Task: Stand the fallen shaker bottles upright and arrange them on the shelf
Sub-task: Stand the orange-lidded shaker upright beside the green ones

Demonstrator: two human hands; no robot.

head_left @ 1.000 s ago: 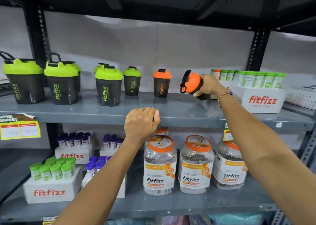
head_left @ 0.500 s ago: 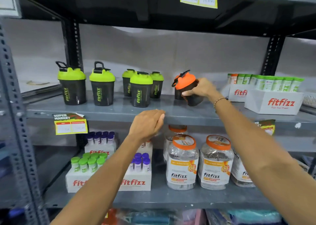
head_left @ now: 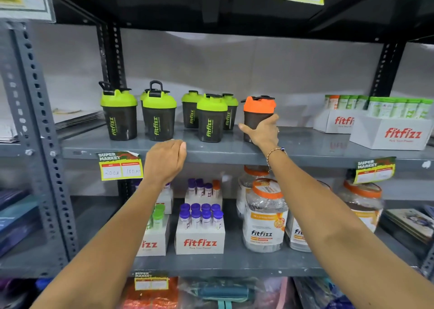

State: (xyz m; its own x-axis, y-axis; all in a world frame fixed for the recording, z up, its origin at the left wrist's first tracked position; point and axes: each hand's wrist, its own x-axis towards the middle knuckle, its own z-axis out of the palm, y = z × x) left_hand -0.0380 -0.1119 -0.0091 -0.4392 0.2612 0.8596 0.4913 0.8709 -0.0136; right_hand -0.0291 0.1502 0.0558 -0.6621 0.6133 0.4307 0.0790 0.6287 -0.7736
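An orange-lidded dark shaker bottle (head_left: 257, 111) stands upright on the grey middle shelf (head_left: 305, 149), and my right hand (head_left: 261, 131) is wrapped around its lower body. Left of it stand several green-lidded shakers, the nearest one (head_left: 211, 118) close beside the orange one, two taller ones with carry loops (head_left: 159, 116) (head_left: 119, 114) farther left. A second orange shaker seen earlier is hidden behind the held one. My left hand (head_left: 165, 159) rests curled on the shelf's front edge, holding nothing.
White fitfizz boxes (head_left: 391, 132) of green-capped tubes fill the shelf's right end. A price tag (head_left: 119, 167) hangs on the front edge. The lower shelf holds boxes of purple-capped tubes (head_left: 199, 228) and orange-lidded jars (head_left: 265, 217). A perforated steel upright (head_left: 40, 132) stands at left.
My right hand carried the tilted orange shaker leftward and set it upright on the shelf beside the green ones. The view shifted left. My left hand stayed on the shelf edge.
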